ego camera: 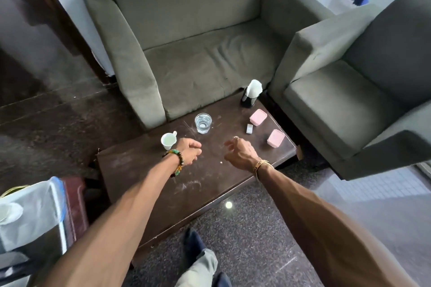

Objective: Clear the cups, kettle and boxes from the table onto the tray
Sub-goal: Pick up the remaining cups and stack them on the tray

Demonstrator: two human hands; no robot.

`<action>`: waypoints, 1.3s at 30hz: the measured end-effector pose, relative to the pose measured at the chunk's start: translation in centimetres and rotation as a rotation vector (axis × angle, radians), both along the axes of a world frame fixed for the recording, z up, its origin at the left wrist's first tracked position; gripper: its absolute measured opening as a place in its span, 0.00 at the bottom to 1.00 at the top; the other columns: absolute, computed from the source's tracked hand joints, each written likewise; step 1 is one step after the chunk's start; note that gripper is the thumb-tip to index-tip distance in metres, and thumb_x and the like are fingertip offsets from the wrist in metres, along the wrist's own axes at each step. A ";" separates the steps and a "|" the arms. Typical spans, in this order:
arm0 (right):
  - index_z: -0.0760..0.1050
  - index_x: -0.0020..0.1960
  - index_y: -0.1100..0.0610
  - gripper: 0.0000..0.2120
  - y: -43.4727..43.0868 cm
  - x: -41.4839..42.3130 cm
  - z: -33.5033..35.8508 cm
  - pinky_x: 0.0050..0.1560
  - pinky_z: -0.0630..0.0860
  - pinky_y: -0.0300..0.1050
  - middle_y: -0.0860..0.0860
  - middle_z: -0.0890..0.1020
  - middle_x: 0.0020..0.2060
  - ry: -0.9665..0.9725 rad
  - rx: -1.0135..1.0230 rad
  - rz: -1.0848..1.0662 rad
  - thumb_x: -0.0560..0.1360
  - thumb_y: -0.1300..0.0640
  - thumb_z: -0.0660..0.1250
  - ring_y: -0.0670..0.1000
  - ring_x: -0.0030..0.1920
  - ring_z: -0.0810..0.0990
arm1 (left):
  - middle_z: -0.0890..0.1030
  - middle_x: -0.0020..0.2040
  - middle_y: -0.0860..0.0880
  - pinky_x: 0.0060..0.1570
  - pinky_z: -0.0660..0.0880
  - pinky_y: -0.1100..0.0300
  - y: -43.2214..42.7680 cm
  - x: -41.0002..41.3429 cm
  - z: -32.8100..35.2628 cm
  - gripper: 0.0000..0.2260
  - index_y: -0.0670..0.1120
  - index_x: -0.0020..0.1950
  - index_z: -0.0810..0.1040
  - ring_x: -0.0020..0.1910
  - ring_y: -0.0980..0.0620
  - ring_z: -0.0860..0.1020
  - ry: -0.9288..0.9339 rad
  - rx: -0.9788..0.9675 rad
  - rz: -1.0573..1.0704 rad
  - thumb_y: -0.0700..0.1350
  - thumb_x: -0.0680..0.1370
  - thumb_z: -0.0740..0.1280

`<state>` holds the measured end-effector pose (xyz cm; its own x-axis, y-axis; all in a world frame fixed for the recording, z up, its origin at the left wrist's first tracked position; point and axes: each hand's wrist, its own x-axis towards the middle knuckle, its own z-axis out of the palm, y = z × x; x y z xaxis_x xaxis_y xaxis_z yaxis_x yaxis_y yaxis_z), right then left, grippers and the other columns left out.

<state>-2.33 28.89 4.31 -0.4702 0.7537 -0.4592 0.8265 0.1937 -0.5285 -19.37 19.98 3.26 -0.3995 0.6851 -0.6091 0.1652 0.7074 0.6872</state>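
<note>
On the dark low table (177,184) stand a white cup (168,141) at the left, a clear glass (203,123) with water, a black and white kettle (251,94) at the far corner, two pink boxes (258,117) (276,138) and a small white box (249,128). My left hand (189,151) hovers just right of the white cup, fingers loosely curled, holding nothing. My right hand (238,151) hovers over the table's middle, fingers apart and empty. A tray (35,202) with a saucer-like white dish (9,213) shows at the lower left.
A grey sofa (186,53) stands behind the table and a grey armchair (349,91) to its right. My leg and shoe (196,247) are below the table's near edge. Dark stone floor lies all around.
</note>
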 end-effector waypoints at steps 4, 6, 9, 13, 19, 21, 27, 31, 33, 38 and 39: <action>0.78 0.62 0.55 0.21 2.4 -3.0 -0.4 0.57 0.77 0.46 0.53 0.83 0.54 0.027 0.001 -0.015 0.69 0.60 0.68 0.56 0.56 0.80 | 0.79 0.46 0.42 0.31 0.73 0.64 1.7 -2.9 -0.6 0.13 0.39 0.61 0.77 0.33 0.53 0.76 -0.007 -0.005 0.051 0.37 0.77 0.67; 0.77 0.63 0.55 0.22 3.3 -4.7 -0.9 0.57 0.76 0.45 0.54 0.83 0.56 0.039 -0.003 0.004 0.69 0.60 0.68 0.56 0.57 0.80 | 0.79 0.45 0.42 0.31 0.73 0.64 2.1 -4.1 -1.1 0.12 0.39 0.61 0.78 0.32 0.54 0.75 -0.001 -0.004 0.096 0.36 0.77 0.66; 0.77 0.64 0.54 0.21 4.2 -7.1 -2.2 0.58 0.75 0.45 0.54 0.82 0.56 0.040 -0.036 0.037 0.70 0.60 0.68 0.57 0.58 0.79 | 0.78 0.44 0.43 0.28 0.72 0.68 2.5 -5.6 -2.2 0.12 0.37 0.61 0.77 0.30 0.55 0.75 -0.015 -0.006 0.180 0.35 0.77 0.66; 0.77 0.62 0.54 0.19 4.7 -10.1 -6.2 0.57 0.75 0.46 0.55 0.82 0.56 0.003 -0.080 0.105 0.71 0.60 0.67 0.58 0.57 0.80 | 0.74 0.35 0.47 0.21 0.68 0.72 2.5 -7.2 -5.3 0.13 0.32 0.62 0.74 0.22 0.59 0.74 -0.099 -0.017 0.307 0.30 0.77 0.64; 0.77 0.64 0.54 0.22 3.2 -12.9 -13.4 0.57 0.76 0.45 0.53 0.83 0.56 -0.117 -0.221 0.290 0.70 0.60 0.68 0.57 0.57 0.80 | 0.78 0.39 0.44 0.27 0.72 0.67 -0.2 -8.7 -12.5 0.12 0.35 0.58 0.79 0.30 0.53 0.74 -0.092 -0.129 0.449 0.32 0.75 0.66; 0.77 0.64 0.54 0.23 2.9 -13.8 -15.0 0.52 0.75 0.40 0.52 0.84 0.55 -0.143 -0.261 0.317 0.69 0.60 0.68 0.56 0.55 0.81 | 0.81 0.40 0.45 0.34 0.76 0.62 -1.0 -9.4 -14.2 0.11 0.39 0.57 0.80 0.33 0.52 0.77 -0.105 -0.160 0.502 0.35 0.74 0.67; 0.74 0.67 0.54 0.24 3.5 -17.3 -18.9 0.48 0.75 0.40 0.52 0.82 0.56 -0.144 -0.300 0.354 0.70 0.59 0.70 0.52 0.49 0.79 | 0.83 0.54 0.42 0.52 0.79 0.55 -1.5 -12.3 -17.4 0.13 0.42 0.59 0.79 0.52 0.44 0.82 -0.078 -0.171 0.650 0.37 0.75 0.67; 0.67 0.73 0.57 0.32 4.6 -19.8 -21.8 0.56 0.79 0.49 0.54 0.78 0.64 -0.117 -0.311 0.297 0.71 0.60 0.69 0.55 0.56 0.80 | 0.81 0.59 0.42 0.60 0.77 0.48 -0.3 -14.7 -20.4 0.16 0.42 0.63 0.77 0.57 0.41 0.80 -0.101 -0.150 0.721 0.37 0.76 0.66; 0.64 0.75 0.58 0.33 5.1 -20.7 -23.6 0.59 0.79 0.53 0.55 0.76 0.65 -0.109 -0.318 0.279 0.71 0.60 0.70 0.56 0.60 0.78 | 0.81 0.60 0.46 0.58 0.78 0.51 0.4 -15.3 -22.0 0.16 0.45 0.63 0.77 0.57 0.46 0.80 -0.064 -0.159 0.737 0.39 0.75 0.66; 0.61 0.76 0.56 0.35 6.0 -22.6 -27.7 0.54 0.72 0.43 0.54 0.75 0.65 -0.058 -0.318 0.266 0.72 0.57 0.71 0.54 0.61 0.76 | 0.74 0.69 0.44 0.65 0.73 0.47 2.6 -16.5 -25.6 0.20 0.45 0.71 0.70 0.66 0.45 0.74 -0.108 -0.085 0.741 0.43 0.79 0.64; 0.62 0.75 0.55 0.35 6.0 -23.0 -28.2 0.54 0.72 0.43 0.54 0.75 0.65 -0.039 -0.309 0.277 0.72 0.57 0.71 0.55 0.61 0.76 | 0.72 0.70 0.44 0.66 0.72 0.47 3.0 -16.7 -26.2 0.20 0.45 0.72 0.69 0.67 0.45 0.73 -0.119 -0.067 0.736 0.44 0.79 0.63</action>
